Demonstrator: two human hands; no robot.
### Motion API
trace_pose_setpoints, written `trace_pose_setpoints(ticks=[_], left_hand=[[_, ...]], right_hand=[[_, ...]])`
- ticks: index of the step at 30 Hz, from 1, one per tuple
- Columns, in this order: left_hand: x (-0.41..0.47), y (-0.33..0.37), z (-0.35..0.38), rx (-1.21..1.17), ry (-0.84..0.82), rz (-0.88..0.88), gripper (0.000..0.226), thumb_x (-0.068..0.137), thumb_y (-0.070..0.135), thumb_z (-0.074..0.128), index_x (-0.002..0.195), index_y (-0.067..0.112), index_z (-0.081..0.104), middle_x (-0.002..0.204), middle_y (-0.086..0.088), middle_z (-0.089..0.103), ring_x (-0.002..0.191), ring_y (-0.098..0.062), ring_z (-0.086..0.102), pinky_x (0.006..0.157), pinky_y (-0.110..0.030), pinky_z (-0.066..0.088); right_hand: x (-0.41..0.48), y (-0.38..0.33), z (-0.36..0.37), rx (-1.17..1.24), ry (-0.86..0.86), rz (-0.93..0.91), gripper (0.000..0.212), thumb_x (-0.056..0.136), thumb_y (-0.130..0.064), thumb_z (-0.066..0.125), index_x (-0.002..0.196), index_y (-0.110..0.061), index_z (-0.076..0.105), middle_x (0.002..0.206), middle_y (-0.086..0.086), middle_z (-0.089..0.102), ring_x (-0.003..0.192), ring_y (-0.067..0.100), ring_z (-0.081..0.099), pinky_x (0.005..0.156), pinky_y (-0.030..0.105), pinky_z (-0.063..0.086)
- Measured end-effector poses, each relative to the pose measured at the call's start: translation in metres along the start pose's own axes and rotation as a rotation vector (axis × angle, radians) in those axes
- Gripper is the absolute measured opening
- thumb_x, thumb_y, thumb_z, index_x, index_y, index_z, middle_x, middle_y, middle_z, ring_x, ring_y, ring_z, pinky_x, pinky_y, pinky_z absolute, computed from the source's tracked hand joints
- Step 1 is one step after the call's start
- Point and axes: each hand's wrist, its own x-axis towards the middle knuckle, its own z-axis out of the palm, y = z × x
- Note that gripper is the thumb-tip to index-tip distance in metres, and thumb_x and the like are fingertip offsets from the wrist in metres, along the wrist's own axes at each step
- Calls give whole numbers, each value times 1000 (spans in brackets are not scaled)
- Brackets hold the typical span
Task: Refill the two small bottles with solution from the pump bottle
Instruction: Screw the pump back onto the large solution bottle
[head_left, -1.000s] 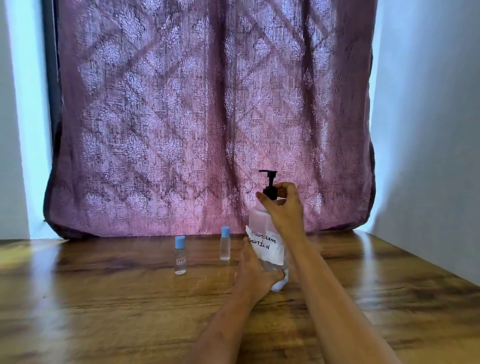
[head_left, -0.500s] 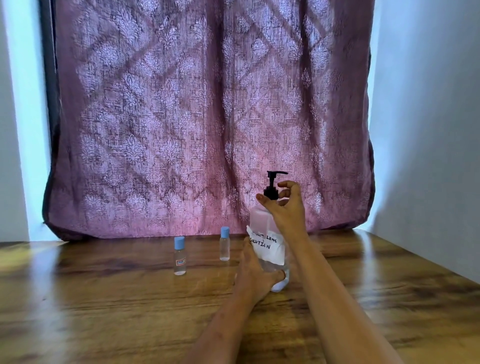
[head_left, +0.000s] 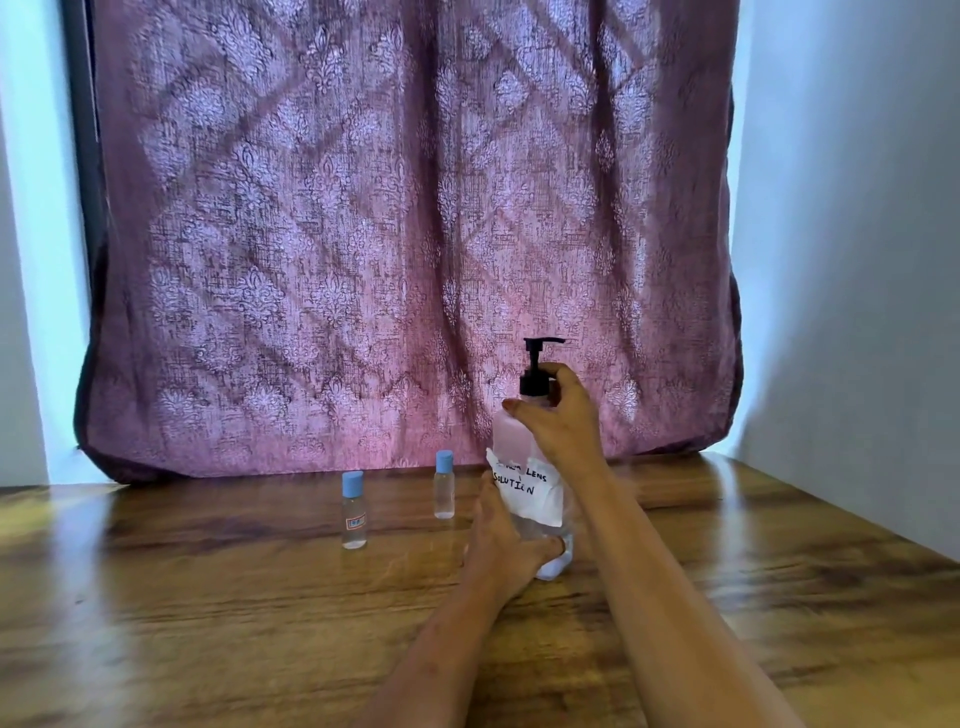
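- Behind the wooden bench hangs one purple patterned curtain, lit from behind, with pale walls on either side.
- Three bottles stand on the bench: one pump bottle and two small bottles.
- Both small bottles are clear with light blue caps, both caps on, both upright.
- One small bottle stands nearer and further left; it carries a little label with red and blue print, too small to read.
- Its twin, the second small bottle, stands further back and to the right, near the pump bottle but apart from it, with no label that I can see.
- Right of both small bottles stands the pump bottle, upright on the bench, clear-bodied with a black pump head whose spout points right.
- Its one white paper label is handwritten in black; the lower line reads "SOLUTION", the upper line ends in "LENS", and the first word is partly hidden.
- Two bare hands are in view, both on the pump bottle.
- Low on the bottle, the left hand is wrapped around its base, fingers closed on it.
- Up at the neck, the right hand has its fingers curled around the black collar just under the pump head, gripping it.
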Motion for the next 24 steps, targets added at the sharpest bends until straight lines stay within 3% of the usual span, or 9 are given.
trace_pose_setpoints(ticks=[3, 7, 10, 12, 15, 18, 21, 24], left_hand=[[0, 0, 0, -8, -8, -2, 109, 49, 47, 77, 141, 23, 25, 134, 2, 49, 123, -17, 50, 101, -44, 45], [0, 0, 0, -35, -12, -3, 114, 43, 52, 73, 142, 23, 24, 132, 0, 51, 121, -18, 52, 100, -45, 47], [0, -1, 0, -48, -18, -9, 112, 43, 53, 74, 140, 25, 25, 130, 0, 53, 119, -18, 54, 99, -46, 47], [1, -1, 0, -53, -24, -10, 112, 44, 51, 75, 141, 25, 24, 131, 0, 52, 120, -19, 53, 100, -47, 47], [1, -2, 0, -51, -21, -4, 113, 43, 51, 73, 142, 22, 24, 132, -2, 52, 121, -20, 53, 100, -48, 46], [1, -3, 1, -54, -8, -4, 110, 44, 51, 75, 139, 22, 28, 129, -2, 54, 119, -20, 54, 99, -47, 47], [0, -3, 0, -42, 0, -2, 111, 45, 51, 75, 140, 25, 26, 131, 1, 52, 121, -18, 52, 101, -47, 46], [0, -2, 0, -29, -8, -6, 117, 43, 54, 75, 143, 26, 19, 136, 2, 47, 125, -18, 48, 104, -46, 44]], right_hand=[[-1, 2, -2, 4, 56, 0, 46, 68, -15, 83, 99, -25, 49, 89, -6, 65, 80, 5, 61, 75, 25, 50], [-1, 1, -2, -44, 80, -31, 55, 69, -16, 82, 110, -19, 47, 108, 12, 60, 91, 20, 61, 78, 34, 51], [0, 2, -3, -63, 31, -35, 59, 74, -16, 78, 123, -22, 47, 118, 5, 55, 100, 21, 58, 86, 36, 48], [0, 2, -4, -48, -24, -10, 54, 77, -15, 75, 125, -21, 51, 111, -4, 58, 96, 14, 59, 89, 31, 47], [-1, 2, -5, -18, -60, 12, 44, 78, -14, 75, 117, -19, 56, 97, -13, 63, 86, -3, 59, 90, 25, 46], [0, 1, -5, -19, -75, 4, 40, 77, -16, 76, 108, -27, 54, 92, -22, 61, 81, -14, 58, 82, 16, 44], [-2, -1, -3, -29, -63, -24, 38, 76, -15, 77, 100, -30, 50, 89, -19, 61, 81, -10, 59, 80, 20, 46], [-3, -1, -2, -12, -12, -39, 40, 74, -14, 79, 99, -21, 49, 89, -14, 62, 82, -1, 60, 80, 28, 50]])
